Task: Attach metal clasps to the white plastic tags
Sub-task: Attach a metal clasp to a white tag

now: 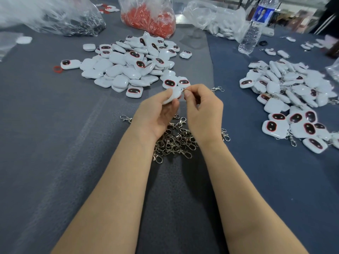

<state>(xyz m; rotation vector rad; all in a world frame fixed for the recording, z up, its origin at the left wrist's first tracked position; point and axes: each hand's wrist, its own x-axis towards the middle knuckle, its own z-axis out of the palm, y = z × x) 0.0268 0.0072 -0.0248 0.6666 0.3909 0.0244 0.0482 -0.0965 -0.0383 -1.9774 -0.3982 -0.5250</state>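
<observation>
My left hand (156, 114) grips a white plastic tag (173, 95) above the table's middle. My right hand (202, 110) pinches something small at the tag's top corner with thumb and forefinger; a sliver of metal shows there, mostly hidden by the fingers. Under my wrists lies a heap of metal clasps (176, 142). Beyond my hands sits a big pile of white tags (128, 65), many showing a dark oval with a red rim. A second pile of tags (293, 99) at the right has clasps hanging from several of them.
Grey-blue cloth (55, 143) covers the table. At the back stand a bag of red parts (148, 17), a bag of dark metal parts (73, 22), a bag of white parts (218, 17) and a water bottle (255, 28). A loose clasp (217, 88) and a red ring (58, 68) lie apart.
</observation>
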